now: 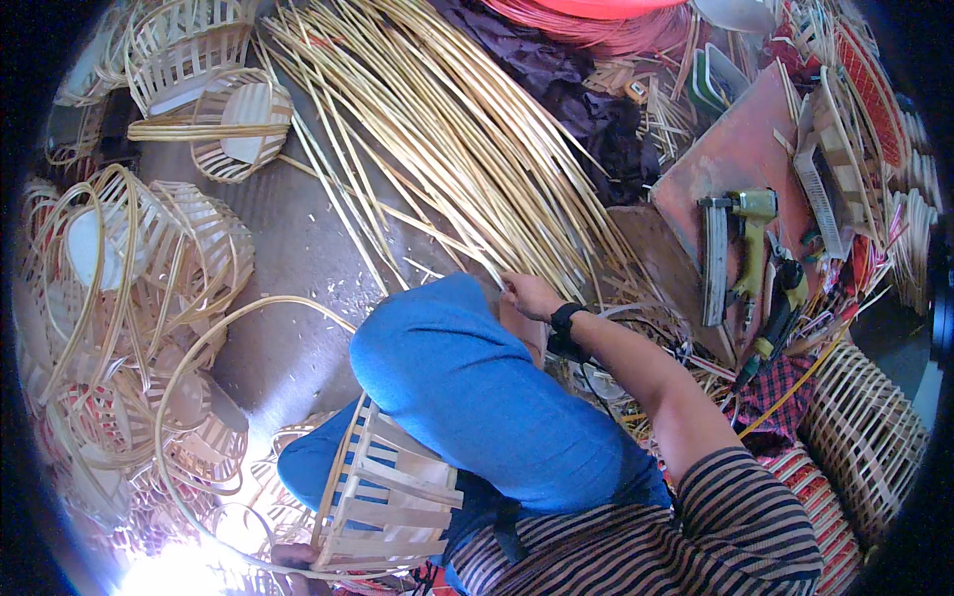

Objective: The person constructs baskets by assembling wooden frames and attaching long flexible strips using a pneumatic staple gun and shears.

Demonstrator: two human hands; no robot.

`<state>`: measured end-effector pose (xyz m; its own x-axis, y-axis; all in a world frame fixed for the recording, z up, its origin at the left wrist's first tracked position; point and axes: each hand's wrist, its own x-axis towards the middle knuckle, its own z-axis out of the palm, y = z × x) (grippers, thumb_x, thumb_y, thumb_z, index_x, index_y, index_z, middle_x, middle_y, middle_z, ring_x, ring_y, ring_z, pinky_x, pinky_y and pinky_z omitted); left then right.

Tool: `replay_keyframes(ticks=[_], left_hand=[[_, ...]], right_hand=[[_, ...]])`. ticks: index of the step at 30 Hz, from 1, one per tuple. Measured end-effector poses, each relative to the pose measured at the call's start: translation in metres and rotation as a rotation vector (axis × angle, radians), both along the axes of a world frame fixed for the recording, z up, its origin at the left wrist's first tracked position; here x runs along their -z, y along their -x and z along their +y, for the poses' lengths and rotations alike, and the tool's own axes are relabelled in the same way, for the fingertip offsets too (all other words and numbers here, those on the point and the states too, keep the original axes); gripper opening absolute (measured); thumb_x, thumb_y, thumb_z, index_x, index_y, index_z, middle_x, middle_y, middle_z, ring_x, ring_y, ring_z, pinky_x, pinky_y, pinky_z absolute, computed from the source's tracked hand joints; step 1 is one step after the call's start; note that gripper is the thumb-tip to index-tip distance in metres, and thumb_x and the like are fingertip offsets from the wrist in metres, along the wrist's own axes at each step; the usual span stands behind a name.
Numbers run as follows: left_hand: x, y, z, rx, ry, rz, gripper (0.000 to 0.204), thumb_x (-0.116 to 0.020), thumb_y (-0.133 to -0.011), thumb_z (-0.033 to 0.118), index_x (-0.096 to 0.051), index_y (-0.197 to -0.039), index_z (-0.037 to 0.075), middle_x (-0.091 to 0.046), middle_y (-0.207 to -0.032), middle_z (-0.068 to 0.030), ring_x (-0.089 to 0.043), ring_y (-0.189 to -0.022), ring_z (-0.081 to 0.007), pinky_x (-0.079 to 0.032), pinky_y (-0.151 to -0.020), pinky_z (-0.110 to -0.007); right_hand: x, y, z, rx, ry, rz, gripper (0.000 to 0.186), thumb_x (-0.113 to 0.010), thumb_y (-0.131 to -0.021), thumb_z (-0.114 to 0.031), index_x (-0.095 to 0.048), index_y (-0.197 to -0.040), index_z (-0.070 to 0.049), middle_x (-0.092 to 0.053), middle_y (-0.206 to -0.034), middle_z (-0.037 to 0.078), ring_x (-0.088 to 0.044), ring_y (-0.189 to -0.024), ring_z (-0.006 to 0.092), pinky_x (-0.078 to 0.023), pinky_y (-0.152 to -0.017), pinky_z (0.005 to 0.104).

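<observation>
A half-round slatted wooden basket (388,497) lies tilted on its side against my blue-trousered leg. My left hand (296,556), dark and partly hidden at the lower edge, is closed at its rim. A long bent cane (179,382) arches from there, up and over toward my knee. Beyond the knee, my right hand (534,296), with a black watch on the wrist, is closed around the near end of a thin cane rod (489,266). That rod lies at the edge of a large bundle of straight canes (447,129) spread over the floor; its far end cannot be told apart.
Finished-looking baskets with hoop handles (129,248) are piled along the left. On the right, a nail gun (745,248) rests by a reddish board (706,169), with a second tool (775,318) beside it. A large slatted basket (865,437) stands at lower right.
</observation>
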<state>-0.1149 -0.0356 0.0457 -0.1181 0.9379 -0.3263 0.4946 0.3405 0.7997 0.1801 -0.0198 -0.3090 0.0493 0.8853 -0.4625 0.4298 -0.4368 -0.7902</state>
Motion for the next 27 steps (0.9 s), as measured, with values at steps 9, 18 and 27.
replay_keyframes(ticks=[9, 18, 27], left_hand=[[-0.001, -0.001, 0.000, 0.000, 0.010, -0.005, 0.042, -0.048, -0.073, 0.042, -0.041, -0.076, 0.001, -0.042, -0.060, -0.0044, -0.043, -0.049, -0.0099, -0.035, -0.044, -0.019], [-0.004, -0.005, 0.000, 0.005, 0.015, -0.014, 0.042, -0.049, -0.072, 0.042, -0.042, -0.076, 0.000, -0.042, -0.061, -0.0045, -0.043, -0.050, -0.0101, -0.035, -0.044, -0.019], [-0.006, -0.007, -0.009, 0.027, -0.002, -0.048, 0.043, -0.050, -0.071, 0.042, -0.042, -0.076, 0.000, -0.042, -0.061, -0.0047, -0.043, -0.050, -0.0102, -0.036, -0.045, -0.019]], right_hand=[[-0.019, -0.007, 0.014, -0.107, 0.031, -0.282, 0.026, -0.054, -0.065, -0.016, -0.046, -0.086, -0.003, -0.051, -0.087, 0.017, -0.050, -0.077, 0.0325, -0.041, -0.065, 0.0389], [-0.014, -0.018, 0.047, -0.109, -0.127, -0.597, 0.017, -0.044, -0.073, -0.013, -0.046, -0.088, -0.006, -0.047, -0.091, 0.010, -0.051, -0.080, 0.0246, -0.045, -0.060, 0.0336], [-0.015, -0.017, 0.061, -0.153, 0.266, -0.458, 0.021, -0.052, -0.066, -0.012, -0.054, -0.083, -0.001, -0.052, -0.085, 0.021, -0.051, -0.083, 0.0328, -0.043, -0.071, 0.0372]])
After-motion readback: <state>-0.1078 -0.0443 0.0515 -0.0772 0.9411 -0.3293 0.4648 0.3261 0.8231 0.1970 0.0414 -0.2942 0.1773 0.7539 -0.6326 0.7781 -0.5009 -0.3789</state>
